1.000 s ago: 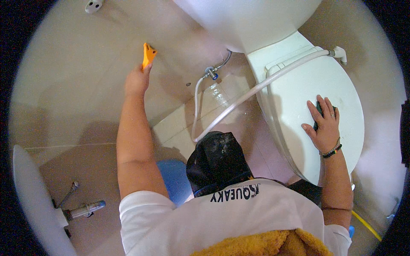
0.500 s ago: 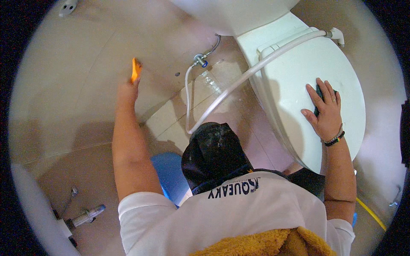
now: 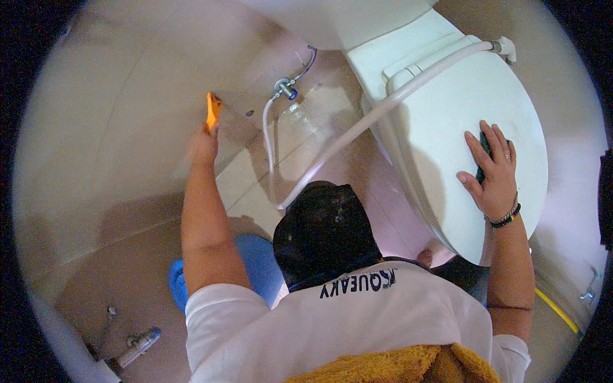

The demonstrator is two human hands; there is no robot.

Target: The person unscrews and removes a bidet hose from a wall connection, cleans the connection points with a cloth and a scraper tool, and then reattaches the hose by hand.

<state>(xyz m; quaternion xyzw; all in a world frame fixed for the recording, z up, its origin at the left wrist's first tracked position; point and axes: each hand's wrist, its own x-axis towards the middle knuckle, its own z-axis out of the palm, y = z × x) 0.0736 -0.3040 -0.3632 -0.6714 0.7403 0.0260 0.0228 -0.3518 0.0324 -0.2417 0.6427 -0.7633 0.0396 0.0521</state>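
**Orange tool (image 3: 213, 112) at the wall, green pad (image 3: 486, 152) on the toilet lid (image 3: 440, 140)**

The orange tool stands out from the top of the left hand (image 3: 203, 145), with its dark end close to the wall (image 3: 128, 134); whether the two touch cannot be told. The left fingers are closed around its handle, though the hand is blurred (the tool is too small in view to say exactly what kind it is).

The dark green pad lies on the white toilet lid, mostly covered by the right hand (image 3: 493, 185). That hand is laid palm down, its fingers stretched out and slightly spread over the pad rather than curled into a fist, and the thumb points away to the side. A ring shows on one finger, and a dark bracelet (image 3: 506, 217) circles the wrist.

A pale hose (image 3: 364, 124) crosses the lid's rear part, ending in a white spray head (image 3: 507, 50) near the lid's far edge. Its other end loops down beside the tiled floor and rises to a metal valve (image 3: 286, 88) with a blue tip.

Nearer the body are a black cap (image 3: 325, 233), a white shirt (image 3: 357, 325) and a mustard towel (image 3: 377, 364) across the back. A blue plastic thing (image 3: 262, 265) sits partly hidden behind the left arm. A pipe fitting (image 3: 137, 350) shows at lower left, and a yellow tube (image 3: 557, 309) at lower right.
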